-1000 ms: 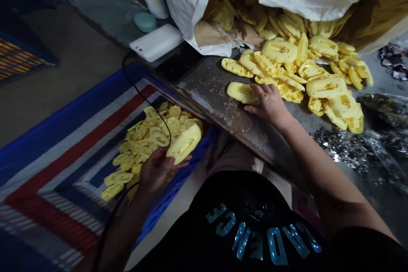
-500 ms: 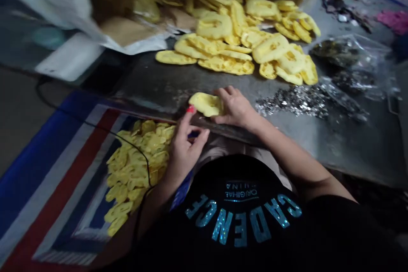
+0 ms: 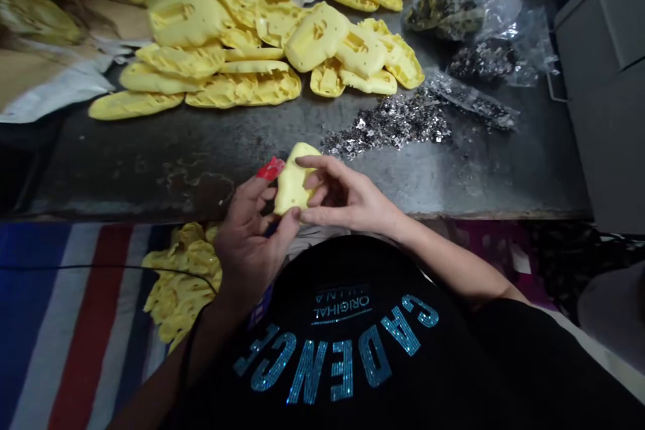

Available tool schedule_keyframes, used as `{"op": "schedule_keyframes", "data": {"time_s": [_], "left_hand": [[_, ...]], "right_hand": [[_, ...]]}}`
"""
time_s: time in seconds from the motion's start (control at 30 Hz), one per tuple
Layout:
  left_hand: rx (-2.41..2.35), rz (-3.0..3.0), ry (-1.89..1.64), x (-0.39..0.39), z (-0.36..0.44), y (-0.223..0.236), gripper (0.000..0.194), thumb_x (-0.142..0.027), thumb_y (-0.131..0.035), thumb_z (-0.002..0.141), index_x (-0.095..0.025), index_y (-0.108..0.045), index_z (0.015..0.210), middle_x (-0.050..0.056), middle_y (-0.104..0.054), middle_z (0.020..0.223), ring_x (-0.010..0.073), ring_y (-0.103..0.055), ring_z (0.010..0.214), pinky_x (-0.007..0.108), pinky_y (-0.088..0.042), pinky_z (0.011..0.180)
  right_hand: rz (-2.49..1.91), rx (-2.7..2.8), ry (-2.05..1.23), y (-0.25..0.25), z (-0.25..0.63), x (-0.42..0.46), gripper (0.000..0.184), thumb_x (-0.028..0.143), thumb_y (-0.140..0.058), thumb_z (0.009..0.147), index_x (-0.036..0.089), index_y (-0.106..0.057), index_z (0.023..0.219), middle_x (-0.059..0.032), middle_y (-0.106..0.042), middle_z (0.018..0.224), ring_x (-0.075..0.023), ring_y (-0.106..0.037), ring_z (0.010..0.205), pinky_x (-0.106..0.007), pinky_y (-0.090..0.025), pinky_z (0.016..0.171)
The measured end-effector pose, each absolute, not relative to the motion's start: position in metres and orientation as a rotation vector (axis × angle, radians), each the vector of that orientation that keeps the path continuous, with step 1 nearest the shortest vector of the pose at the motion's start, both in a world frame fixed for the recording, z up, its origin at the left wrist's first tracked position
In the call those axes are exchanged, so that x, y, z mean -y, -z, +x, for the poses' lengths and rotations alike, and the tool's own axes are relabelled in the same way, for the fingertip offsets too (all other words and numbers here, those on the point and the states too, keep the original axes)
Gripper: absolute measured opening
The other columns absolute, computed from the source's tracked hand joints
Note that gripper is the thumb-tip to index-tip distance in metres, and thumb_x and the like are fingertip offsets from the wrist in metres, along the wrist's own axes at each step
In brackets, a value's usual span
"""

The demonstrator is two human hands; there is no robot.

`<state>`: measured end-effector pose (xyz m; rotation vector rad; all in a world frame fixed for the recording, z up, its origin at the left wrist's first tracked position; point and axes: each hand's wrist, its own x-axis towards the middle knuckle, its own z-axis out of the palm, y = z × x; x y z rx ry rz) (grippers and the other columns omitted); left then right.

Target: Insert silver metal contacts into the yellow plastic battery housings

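Observation:
A pale yellow moulded piece [image 3: 293, 180], rounded and with a slot in it, stands upright between my hands near the table's front edge. My left hand [image 3: 249, 242] grips its lower left side, and a red fingertip covering [image 3: 271, 168] sits on one finger. My right hand [image 3: 347, 198] pinches the piece from the right, fingers spread across its face. Further back, a heap of similar yellow pieces [image 3: 216, 60] lies on the scarred dark metal table [image 3: 151, 175]. Part of the held piece is hidden by my fingers.
Silver metal flakes [image 3: 388, 122] lie loose on the table beside clear plastic bags [image 3: 448, 13] of similar bits. A striped crate [image 3: 91, 322] below left holds more yellow pieces [image 3: 184, 275]. A black cable [image 3: 125, 267] crosses it. A grey cabinet [image 3: 605, 80] stands at right.
The view has swung right. My hands have come together, both now on one yellow piece lifted off the table; earlier my left hand held a piece over the crate.

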<state>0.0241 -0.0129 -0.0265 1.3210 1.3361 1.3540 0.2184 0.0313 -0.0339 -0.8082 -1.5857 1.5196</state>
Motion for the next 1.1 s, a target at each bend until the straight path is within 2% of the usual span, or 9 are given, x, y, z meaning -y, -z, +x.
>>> {"op": "schedule_keyframes", "data": {"time_s": [0.17, 0.23, 0.33, 0.4, 0.5, 0.67, 0.87, 1.0, 1.1], "left_hand": [[-1.267, 1.104, -0.859, 0.023, 0.023, -0.017, 0.069, -0.034, -0.095, 0.088, -0.025, -0.073, 0.153, 0.012, -0.086, 0.136, 0.0269, -0.085, 0.112, 0.028, -0.072, 0.086], [-1.260, 1.021, -0.636, 0.024, 0.020, -0.024, 0.062, -0.040, -0.096, 0.082, -0.027, -0.082, 0.141, 0.013, -0.084, 0.143, 0.0320, -0.085, 0.116, 0.032, -0.073, 0.085], [-1.220, 0.961, -0.556, 0.022, 0.023, -0.018, 0.043, -0.046, -0.098, 0.069, -0.026, -0.094, 0.108, 0.013, -0.083, 0.143, 0.0406, -0.077, 0.135, 0.040, -0.072, 0.100], [-1.197, 0.839, -0.506, 0.020, 0.029, -0.012, 0.039, -0.045, -0.099, 0.064, -0.028, -0.095, 0.099, 0.012, -0.086, 0.136, 0.0422, -0.079, 0.132, 0.045, -0.072, 0.102], [-1.201, 0.609, -0.363, 0.021, 0.036, -0.009, 0.049, -0.050, -0.098, 0.067, -0.035, -0.094, 0.114, 0.010, -0.088, 0.130, 0.0422, -0.087, 0.111, 0.054, -0.073, 0.098], [-1.215, 0.862, -0.285, 0.024, 0.032, -0.007, 0.053, -0.064, -0.090, 0.075, -0.035, -0.094, 0.118, 0.009, -0.076, 0.157, 0.0476, -0.068, 0.151, 0.056, -0.064, 0.117], [-1.171, 0.756, -0.184, 0.021, 0.018, 0.006, 0.073, -0.062, -0.094, 0.062, -0.039, -0.089, 0.131, 0.010, -0.087, 0.132, 0.0414, -0.087, 0.106, 0.045, -0.072, 0.088], [-1.157, 0.825, -0.232, 0.021, 0.010, 0.012, 0.066, -0.058, -0.094, 0.059, -0.036, -0.093, 0.122, 0.010, -0.088, 0.127, 0.0417, -0.087, 0.112, 0.042, -0.071, 0.086], [-1.174, 0.840, -0.271, 0.021, 0.002, 0.027, 0.056, -0.056, -0.095, 0.060, -0.034, -0.094, 0.112, 0.009, -0.090, 0.115, 0.0370, -0.088, 0.100, 0.038, -0.071, 0.079]], "right_hand": [[-1.158, 1.787, -0.753, 0.026, 0.324, -0.012, 0.021, 0.044, -0.074, 0.108, 0.033, -0.079, 0.126, -0.0042, -0.080, 0.127, -0.0263, -0.074, 0.121, -0.051, -0.064, 0.111], [-1.420, 1.798, -0.412, 0.033, 0.377, -0.021, 0.021, 0.043, -0.072, 0.107, 0.031, -0.080, 0.124, -0.0082, -0.079, 0.129, -0.0314, -0.072, 0.126, -0.058, -0.060, 0.115], [-1.909, 1.754, -0.114, 0.049, 0.433, -0.039, 0.053, 0.040, -0.085, 0.094, 0.022, -0.075, 0.143, -0.0199, -0.070, 0.150, -0.0460, -0.063, 0.139, -0.073, -0.053, 0.118], [-2.002, 1.836, -0.137, 0.056, 0.440, -0.045, 0.062, 0.043, -0.087, 0.092, 0.023, -0.072, 0.148, -0.0195, -0.070, 0.154, -0.0482, -0.061, 0.142, -0.075, -0.051, 0.119], [-1.841, 2.009, -0.253, 0.055, 0.413, -0.036, 0.054, 0.044, -0.083, 0.098, 0.024, -0.073, 0.147, -0.0170, -0.073, 0.152, -0.0427, -0.064, 0.139, -0.068, -0.053, 0.119], [-1.484, 1.894, -0.467, 0.046, 0.390, -0.005, 0.030, 0.044, -0.070, 0.108, 0.031, -0.079, 0.134, -0.0093, -0.081, 0.139, -0.0302, -0.074, 0.129, -0.053, -0.062, 0.111], [-1.832, 1.520, -0.138, 0.054, 0.481, -0.028, 0.018, 0.030, -0.067, 0.100, 0.026, -0.082, 0.110, -0.0058, -0.083, 0.105, -0.0251, -0.076, 0.095, -0.043, -0.064, 0.092], [-2.108, 1.699, -0.102, 0.058, 0.506, -0.062, 0.039, 0.024, -0.069, 0.097, 0.021, -0.077, 0.135, -0.0148, -0.079, 0.129, -0.0333, -0.076, 0.117, -0.052, -0.061, 0.109], [-2.120, 1.805, -0.109, 0.055, 0.487, -0.066, 0.038, 0.023, -0.065, 0.098, 0.020, -0.078, 0.134, -0.0172, -0.078, 0.133, -0.0365, -0.073, 0.126, -0.055, -0.059, 0.114]]}}
